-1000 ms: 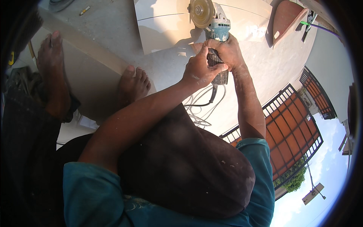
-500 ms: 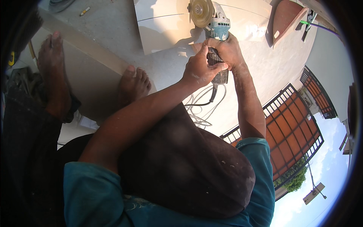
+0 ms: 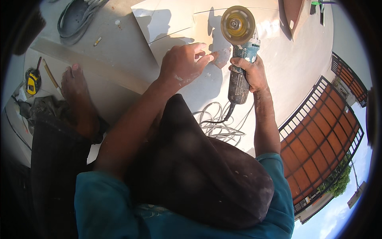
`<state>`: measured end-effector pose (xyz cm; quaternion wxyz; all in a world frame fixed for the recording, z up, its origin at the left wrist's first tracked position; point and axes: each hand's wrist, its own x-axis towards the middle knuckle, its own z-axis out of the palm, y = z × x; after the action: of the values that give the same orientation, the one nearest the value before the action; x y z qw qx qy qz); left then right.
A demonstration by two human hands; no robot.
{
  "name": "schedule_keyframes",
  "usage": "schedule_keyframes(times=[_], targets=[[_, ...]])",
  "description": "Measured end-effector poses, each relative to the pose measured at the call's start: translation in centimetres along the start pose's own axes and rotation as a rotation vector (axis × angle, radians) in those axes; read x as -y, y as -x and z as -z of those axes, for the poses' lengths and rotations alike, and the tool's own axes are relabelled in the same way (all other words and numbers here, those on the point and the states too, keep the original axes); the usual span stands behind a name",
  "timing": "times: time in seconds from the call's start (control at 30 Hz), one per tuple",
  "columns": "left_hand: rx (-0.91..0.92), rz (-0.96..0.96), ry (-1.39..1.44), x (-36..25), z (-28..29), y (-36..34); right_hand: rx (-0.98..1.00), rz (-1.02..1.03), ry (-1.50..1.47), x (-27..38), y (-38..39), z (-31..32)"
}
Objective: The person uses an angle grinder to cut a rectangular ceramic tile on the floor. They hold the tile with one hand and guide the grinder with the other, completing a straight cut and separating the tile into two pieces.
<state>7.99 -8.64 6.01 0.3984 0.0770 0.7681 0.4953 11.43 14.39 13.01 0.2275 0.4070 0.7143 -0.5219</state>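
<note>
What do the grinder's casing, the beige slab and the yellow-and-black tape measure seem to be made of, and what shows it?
Grinder casing: probably hard plastic, worn matte; pale scuffs mark its moulded-looking black grip.
Beige slab: perhaps ceramic or stone tile, smooth; it looks flat and straight-edged.
Tape measure: likely plastic; its compact case shows bold yellow against black.

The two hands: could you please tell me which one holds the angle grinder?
The right hand holds the angle grinder, wrapped around its body; the left hand is off the tool, to its left.
</note>
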Motion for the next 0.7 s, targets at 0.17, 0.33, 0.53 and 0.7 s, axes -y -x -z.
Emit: schedule_keyframes(times=[0.17, 0.33, 0.53, 0.7], targets=[[-0.489, -0.074, -0.708, 3.8, 12.4, -10.5, -0.074, -0.047, -0.148, -4.3, 4.6, 0.8], [-0.066, 0.187, -0.622, 6.1, 14.0, -14.1, -0.164, -0.138, -0.355, -9.1, 8.8, -0.4], [-0.207, 0.231, -0.618, 7.4, 8.7, -10.9, -0.261, -0.206, -0.461, -13.0, 12.4, -1.3], [-0.239, 0.223, -0.56, 7.5, 4.2, -6.9, -0.303, -0.218, -0.505, -15.5, 14.8, -3.5]])
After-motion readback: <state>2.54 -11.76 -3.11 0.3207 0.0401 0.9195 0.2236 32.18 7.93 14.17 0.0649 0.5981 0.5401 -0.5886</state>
